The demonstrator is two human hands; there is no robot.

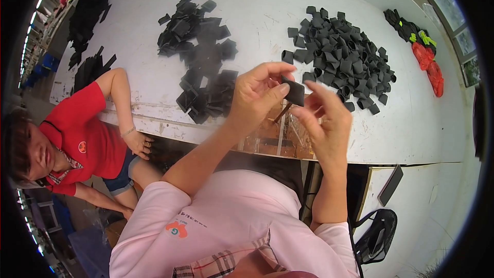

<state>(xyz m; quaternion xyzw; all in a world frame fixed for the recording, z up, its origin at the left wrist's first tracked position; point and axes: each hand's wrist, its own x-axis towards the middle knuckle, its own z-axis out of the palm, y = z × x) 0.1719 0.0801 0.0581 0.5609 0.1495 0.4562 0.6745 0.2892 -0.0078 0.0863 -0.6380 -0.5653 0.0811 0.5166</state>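
You hold a small black piece [295, 92] up in front of you, above the near edge of the white table [267, 5]. Much of the piece is hidden: its left end sits behind your left thumb, and its lower right corner runs behind your right fingers, so its full shape cannot be made out.

Your left hand [256, 97] is raised with the wrist bent back, thumb and curled fingers closed on the piece's left end. Your right hand [323, 118] stands just right of the piece, fingers spread and pointing up, the fingertips touching the piece's right edge; whether it truly pinches the piece cannot be told. Both forearms rise from your pink sleeves at the lower edge.

Beyond the piece to the left lies a flat pile of black pieces [203, 51]; beyond it to the right lies a heap of curled grey loops [342, 54]. Far right of the piece, at the table's rim, a red bag [429, 67] lies beside dark items that are too small to identify. Left of the piece, a person in a red shirt [82, 134] rests a forearm on the table edge. Below and right of the piece lies a dark flat device [391, 184].
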